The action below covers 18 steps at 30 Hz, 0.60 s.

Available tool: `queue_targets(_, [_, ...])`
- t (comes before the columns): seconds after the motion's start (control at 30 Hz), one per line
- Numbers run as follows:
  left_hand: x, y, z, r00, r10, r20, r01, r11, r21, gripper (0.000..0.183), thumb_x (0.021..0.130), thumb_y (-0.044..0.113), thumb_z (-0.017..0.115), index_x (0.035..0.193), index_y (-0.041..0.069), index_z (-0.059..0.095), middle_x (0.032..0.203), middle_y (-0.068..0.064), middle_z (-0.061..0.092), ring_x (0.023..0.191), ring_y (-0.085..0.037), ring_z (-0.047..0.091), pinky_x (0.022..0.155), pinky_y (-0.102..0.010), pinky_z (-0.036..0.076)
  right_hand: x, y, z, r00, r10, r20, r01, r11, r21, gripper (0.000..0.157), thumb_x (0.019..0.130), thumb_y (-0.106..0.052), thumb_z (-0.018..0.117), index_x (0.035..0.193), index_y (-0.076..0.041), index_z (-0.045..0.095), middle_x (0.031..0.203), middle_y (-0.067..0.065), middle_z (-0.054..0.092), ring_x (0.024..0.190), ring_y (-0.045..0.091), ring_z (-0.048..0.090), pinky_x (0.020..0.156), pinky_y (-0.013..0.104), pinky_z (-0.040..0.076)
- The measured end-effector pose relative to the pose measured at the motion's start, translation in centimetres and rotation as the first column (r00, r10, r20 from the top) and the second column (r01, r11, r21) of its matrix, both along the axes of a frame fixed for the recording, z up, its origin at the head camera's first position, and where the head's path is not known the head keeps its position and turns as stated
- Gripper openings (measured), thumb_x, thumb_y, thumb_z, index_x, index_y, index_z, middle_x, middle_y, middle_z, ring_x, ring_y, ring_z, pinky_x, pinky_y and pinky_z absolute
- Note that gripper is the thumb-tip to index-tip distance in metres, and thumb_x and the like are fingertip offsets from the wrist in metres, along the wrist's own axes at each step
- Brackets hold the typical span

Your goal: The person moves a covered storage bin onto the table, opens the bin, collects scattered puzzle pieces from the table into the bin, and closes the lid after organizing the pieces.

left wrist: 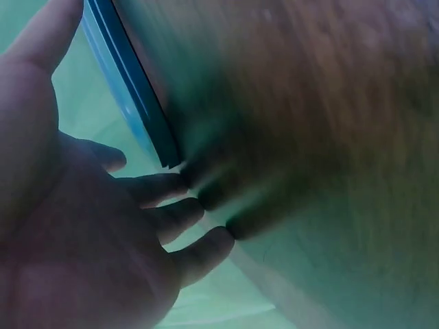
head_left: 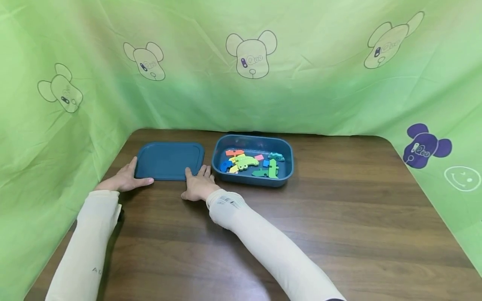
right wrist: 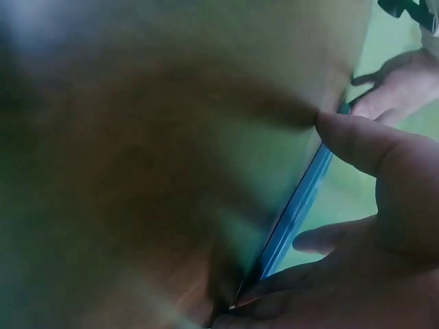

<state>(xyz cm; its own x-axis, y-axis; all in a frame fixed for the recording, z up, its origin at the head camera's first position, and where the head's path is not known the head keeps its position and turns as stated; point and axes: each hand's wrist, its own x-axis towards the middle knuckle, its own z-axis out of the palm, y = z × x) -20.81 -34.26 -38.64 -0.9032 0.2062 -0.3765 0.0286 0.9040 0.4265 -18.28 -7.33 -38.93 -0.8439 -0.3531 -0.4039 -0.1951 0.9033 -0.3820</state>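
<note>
A dark blue rectangular lid (head_left: 169, 159) lies flat on the left part of the table. At its front left corner is my left hand (head_left: 126, 177), thumb spread away from the fingers. In the left wrist view the fingertips (left wrist: 216, 241) rest on the table beside the lid's edge (left wrist: 140, 96). My right hand (head_left: 199, 184) is at the front right corner, between the lid and a blue box (head_left: 253, 180). Its fingers are spread, and the thumb (right wrist: 353, 137) touches the table in the right wrist view. Neither hand curls round anything.
The open box holds several foam-like shapes, among them a light green crocodile (head_left: 246, 162), an orange piece (head_left: 234, 153) and a green piece (head_left: 273, 168). A green curtain (head_left: 320, 92) hangs behind and beside the wooden table (head_left: 339, 217).
</note>
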Motion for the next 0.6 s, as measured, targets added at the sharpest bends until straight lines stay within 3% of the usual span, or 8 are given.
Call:
queue_targets(0.17, [0.1, 0.3, 0.0, 1.0, 0.003, 0.031, -0.004, 0.999, 0.044, 0.117, 0.097, 0.056, 0.059, 0.15, -0.014, -0.018, 0.152, -0.049, -0.008, 0.137, -0.068, -0.006, 0.109, -0.073, 0.008, -0.6, 0.3, -0.1, 1.0, 0.005, 0.003, -0.005, 0.999, 0.048, 0.097, 0.094, -0.054, 0.067, 0.165, -0.024, 0.008, 0.166, 0.024, -0.006, 0.151, 0.039, -0.007, 0.12, 0.05, 0.01])
queue_targets(0.33, [0.0, 0.0, 0.6, 0.998, 0.002, 0.066, -0.01, 0.992, 0.128, 0.113, 0.1, 0.055, 0.055, 0.151, -0.008, -0.024, 0.156, -0.04, -0.016, 0.134, -0.07, -0.013, 0.107, -0.076, 0.004, -0.8, 0.2, -0.1, 1.0, -0.003, -0.002, 0.003, 0.999, 0.032, 0.101, 0.091, -0.055, 0.07, 0.165, -0.023, 0.008, 0.165, 0.025, -0.006, 0.151, 0.039, -0.008, 0.12, 0.051, 0.011])
queue_targets(0.6, [0.4, -1.2, 0.4, 0.993, 0.008, 0.118, -0.04, 0.961, 0.273, 0.109, 0.1, 0.044, 0.061, 0.155, -0.002, -0.021, 0.158, -0.036, -0.018, 0.143, -0.058, -0.011, 0.111, -0.071, 0.007, -0.9, 0.1, -0.2, 1.0, -0.017, -0.014, 0.017, 1.0, -0.003, 0.089, 0.094, -0.049, 0.069, 0.164, -0.03, 0.018, 0.167, 0.022, -0.003, 0.152, 0.037, -0.005, 0.119, 0.052, 0.013])
